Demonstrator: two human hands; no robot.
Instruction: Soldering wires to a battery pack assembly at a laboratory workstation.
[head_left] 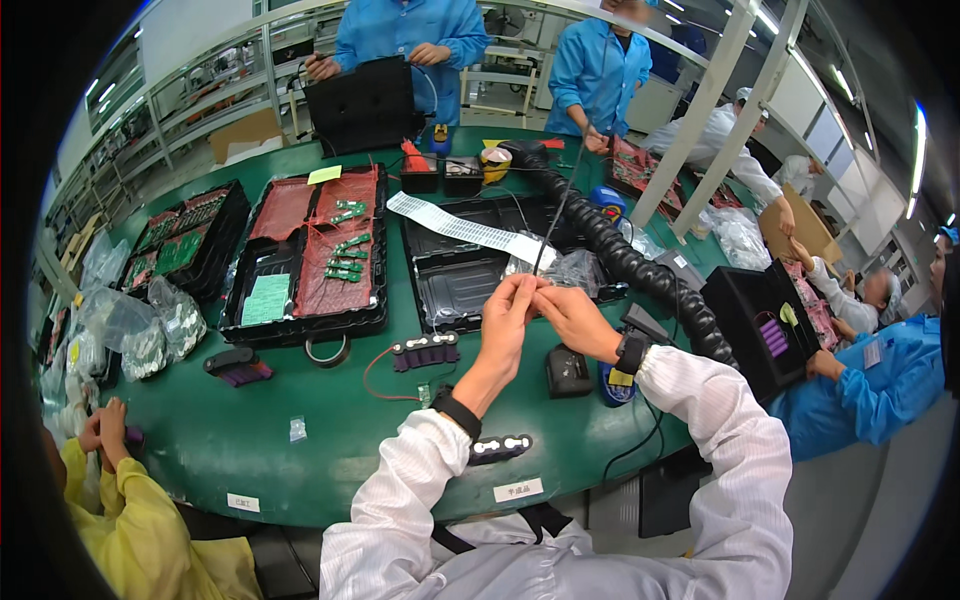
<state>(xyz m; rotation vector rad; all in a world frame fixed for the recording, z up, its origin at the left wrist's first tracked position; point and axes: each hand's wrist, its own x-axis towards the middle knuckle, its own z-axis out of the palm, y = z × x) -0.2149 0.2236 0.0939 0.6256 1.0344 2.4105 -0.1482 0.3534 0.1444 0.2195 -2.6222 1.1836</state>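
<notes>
Left hand (503,318) and right hand (578,320) pinch close together, apparently steadying a dark cable (553,228). A battery pack (497,451) lies near the table's (230,430) front edge, presumably for easy reach.

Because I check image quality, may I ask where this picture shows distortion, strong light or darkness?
Head view: corners black around the round fisheye image, white rack bending at upper left; head view: ceiling lamp at far right glaring white, left hand and right hand fairly evenly lit.

Wht striped sleeves (722,410), blk wristbands (457,411)
</notes>
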